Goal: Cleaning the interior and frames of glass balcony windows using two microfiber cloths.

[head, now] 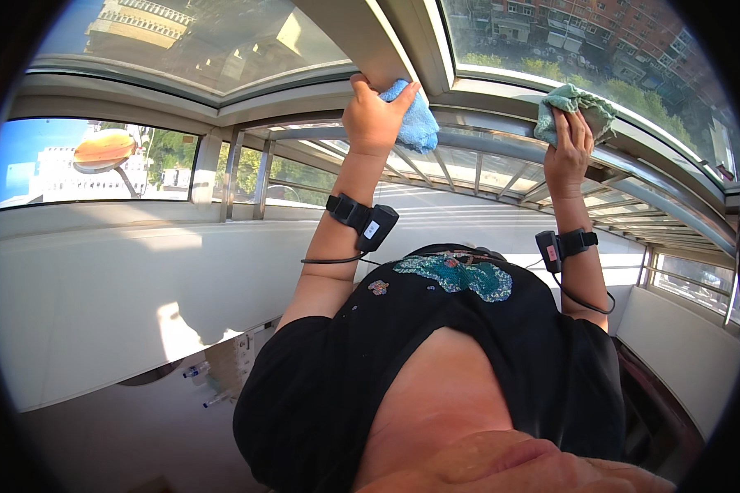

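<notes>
My left hand (375, 117) grips a blue microfibre cloth (416, 126) against the edge of the upright window frame post (390, 49). The thumb lies over the cloth, and part of the cloth hangs below the fist. On the right, my right hand (571, 138) presses a crumpled green cloth (552, 111) to the lower rail of the right window frame (505, 92). The fingers lie extended over this cloth, close to the bottom of the right window pane (567, 43). Both arms are raised in front of me.
Metal safety bars (478, 169) run below the window frames. A white wall panel (98, 277) stands to the left, beside a low window (154, 163). Black devices (377, 228) with cables are strapped to both forearms. Plastic bottles (196, 370) appear at lower left.
</notes>
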`<state>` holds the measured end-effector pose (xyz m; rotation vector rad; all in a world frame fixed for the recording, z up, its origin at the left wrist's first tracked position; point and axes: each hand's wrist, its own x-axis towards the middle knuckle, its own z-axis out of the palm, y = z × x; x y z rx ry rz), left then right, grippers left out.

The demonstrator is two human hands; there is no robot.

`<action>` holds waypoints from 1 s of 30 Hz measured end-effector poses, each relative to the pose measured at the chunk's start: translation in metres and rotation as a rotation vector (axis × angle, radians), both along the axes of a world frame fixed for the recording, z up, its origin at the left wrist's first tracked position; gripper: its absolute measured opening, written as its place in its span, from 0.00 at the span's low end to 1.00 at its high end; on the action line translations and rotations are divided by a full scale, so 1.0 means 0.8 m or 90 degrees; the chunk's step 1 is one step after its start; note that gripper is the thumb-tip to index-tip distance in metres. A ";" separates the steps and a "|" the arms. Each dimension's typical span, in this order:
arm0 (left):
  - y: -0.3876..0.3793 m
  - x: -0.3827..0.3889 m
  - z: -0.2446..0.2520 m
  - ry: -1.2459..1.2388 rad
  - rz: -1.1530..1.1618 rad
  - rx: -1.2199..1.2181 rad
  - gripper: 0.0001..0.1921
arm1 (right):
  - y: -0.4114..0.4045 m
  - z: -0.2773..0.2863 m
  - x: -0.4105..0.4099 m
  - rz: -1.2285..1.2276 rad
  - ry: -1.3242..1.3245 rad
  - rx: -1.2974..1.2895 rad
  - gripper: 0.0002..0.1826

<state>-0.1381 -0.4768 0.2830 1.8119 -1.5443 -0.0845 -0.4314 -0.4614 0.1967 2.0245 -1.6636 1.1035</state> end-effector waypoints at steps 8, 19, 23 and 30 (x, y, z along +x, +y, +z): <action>0.034 0.028 -0.029 0.457 -0.161 -0.019 0.31 | -0.029 0.018 0.087 0.211 0.153 0.067 0.28; 0.071 0.100 -0.072 1.105 -0.189 0.200 0.25 | -0.037 0.114 0.096 0.326 -0.254 0.043 0.28; 0.089 0.119 -0.088 1.149 -0.195 0.280 0.27 | -0.062 0.204 0.119 0.457 -0.652 -0.161 0.15; 0.104 0.126 -0.094 1.198 -0.161 0.223 0.28 | -0.072 0.293 0.185 0.327 -0.040 -0.362 0.28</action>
